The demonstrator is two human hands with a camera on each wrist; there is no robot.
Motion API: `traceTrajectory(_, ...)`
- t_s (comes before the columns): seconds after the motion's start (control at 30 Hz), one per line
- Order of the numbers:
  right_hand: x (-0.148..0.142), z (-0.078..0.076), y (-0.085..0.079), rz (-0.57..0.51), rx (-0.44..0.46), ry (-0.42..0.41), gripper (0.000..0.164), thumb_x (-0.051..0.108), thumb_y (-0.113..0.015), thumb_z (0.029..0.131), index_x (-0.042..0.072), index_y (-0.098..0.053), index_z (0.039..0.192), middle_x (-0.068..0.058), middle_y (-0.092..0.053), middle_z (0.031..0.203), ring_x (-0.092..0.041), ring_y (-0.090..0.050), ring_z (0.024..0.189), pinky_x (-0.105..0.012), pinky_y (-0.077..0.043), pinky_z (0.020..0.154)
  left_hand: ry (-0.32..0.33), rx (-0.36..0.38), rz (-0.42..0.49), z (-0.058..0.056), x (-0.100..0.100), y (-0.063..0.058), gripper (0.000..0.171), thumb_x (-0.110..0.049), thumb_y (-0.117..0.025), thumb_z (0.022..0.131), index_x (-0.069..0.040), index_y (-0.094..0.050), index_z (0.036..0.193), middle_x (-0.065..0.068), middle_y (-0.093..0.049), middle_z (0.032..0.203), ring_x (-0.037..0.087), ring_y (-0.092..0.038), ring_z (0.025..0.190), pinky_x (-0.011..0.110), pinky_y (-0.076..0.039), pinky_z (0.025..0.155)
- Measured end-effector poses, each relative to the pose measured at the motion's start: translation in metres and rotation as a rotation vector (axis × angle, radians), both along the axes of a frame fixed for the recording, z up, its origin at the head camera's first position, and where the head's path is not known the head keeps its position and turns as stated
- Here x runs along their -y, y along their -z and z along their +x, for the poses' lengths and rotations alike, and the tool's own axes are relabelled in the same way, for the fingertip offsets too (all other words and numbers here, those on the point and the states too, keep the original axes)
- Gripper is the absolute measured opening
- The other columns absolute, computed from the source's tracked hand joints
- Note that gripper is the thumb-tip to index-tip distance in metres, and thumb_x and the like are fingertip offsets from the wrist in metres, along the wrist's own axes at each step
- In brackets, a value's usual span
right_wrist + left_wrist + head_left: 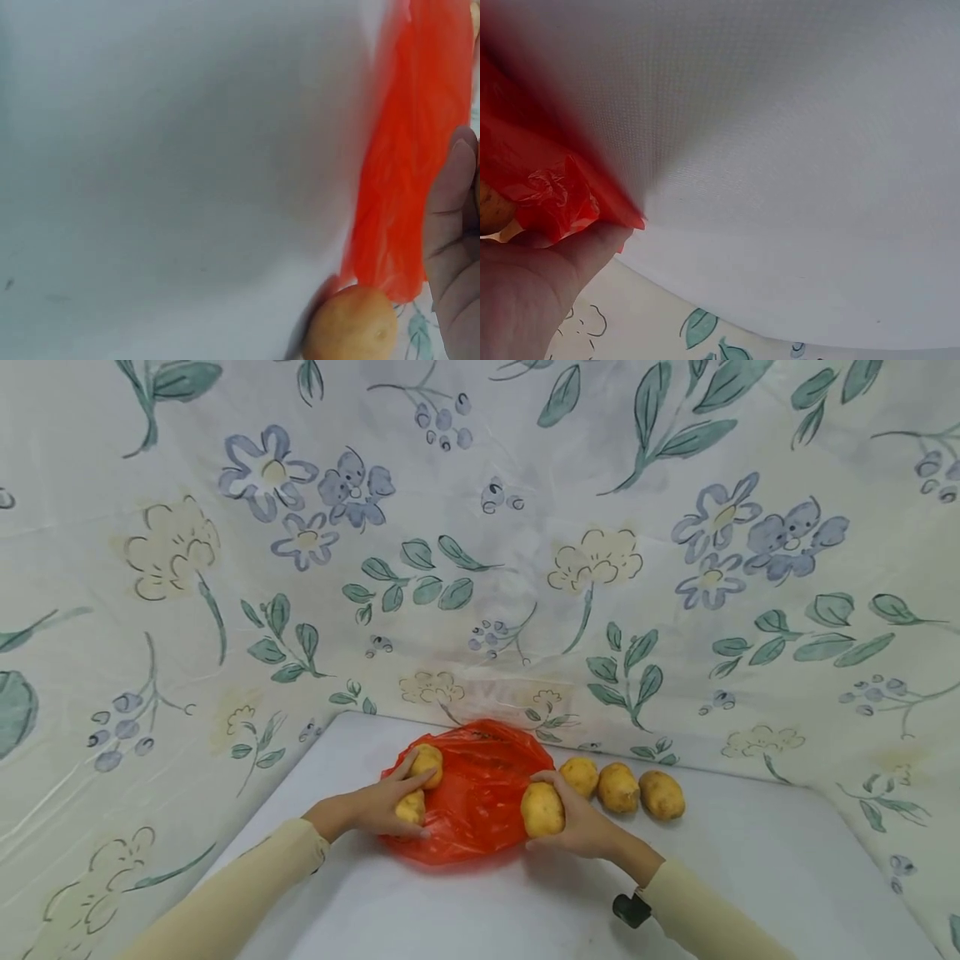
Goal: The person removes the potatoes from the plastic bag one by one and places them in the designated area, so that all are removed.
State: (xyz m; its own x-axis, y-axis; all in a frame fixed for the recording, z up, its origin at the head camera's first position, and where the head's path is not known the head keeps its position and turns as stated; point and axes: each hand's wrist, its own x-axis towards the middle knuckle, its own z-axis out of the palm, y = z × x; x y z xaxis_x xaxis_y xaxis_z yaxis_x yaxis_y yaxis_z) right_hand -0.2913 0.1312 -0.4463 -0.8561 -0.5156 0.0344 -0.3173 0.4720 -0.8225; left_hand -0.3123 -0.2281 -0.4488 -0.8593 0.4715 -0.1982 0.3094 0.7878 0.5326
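Note:
A red plastic bag (480, 793) lies spread on the table, between both hands. My left hand (378, 804) is at the bag's left side, its fingers and thumb curled round one potato (410, 807). Another potato (428, 763) sits against its upper fingers. In the left wrist view the thumb of the left hand (540, 277) touches the bag (547, 172), and part of a potato (491, 210) shows. Over the bag's right edge my right hand (581, 827) grips a potato (542, 809). That hand (454, 247) is partly cut off in the right wrist view.
To the right of the bag, several potatoes stand in a row: one behind the right hand (579, 775), a middle potato (618, 788) and an end potato (662, 795). A white table (750, 860) meets a floral cloth (510, 568) at the back and sides.

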Motion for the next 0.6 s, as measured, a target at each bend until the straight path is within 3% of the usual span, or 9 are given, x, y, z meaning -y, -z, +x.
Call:
traceTrajectory(0.37, -0.016, 0.002, 0.004, 0.051, 0.031, 0.044, 0.083, 0.030, -0.086, 0.074, 0.022, -0.036, 0.139, -0.009, -0.052, 0.129, -0.027, -0.053, 0.113, -0.050, -0.050, 0.094, -0.005, 0.011, -0.001, -0.004, 0.000, 0.000, 0.103, -0.057, -0.078, 0.076, -0.030, -0.021, 0.158, 0.009, 0.018, 0.166, 0.043, -0.030, 0.143, 0.058, -0.037, 0.112)
traceTrajectory(0.6, -0.025, 0.002, 0.011, 0.064, 0.094, 0.066, 0.082, 0.030, -0.085, 0.073, 0.024, -0.037, 0.139, -0.008, -0.048, 0.135, -0.028, -0.050, 0.119, -0.055, -0.048, 0.098, -0.009, 0.008, 0.000, -0.003, 0.000, 0.004, 0.103, -0.057, -0.078, 0.076, -0.030, -0.022, 0.158, 0.010, 0.017, 0.166, 0.045, -0.029, 0.144, 0.059, -0.036, 0.112)
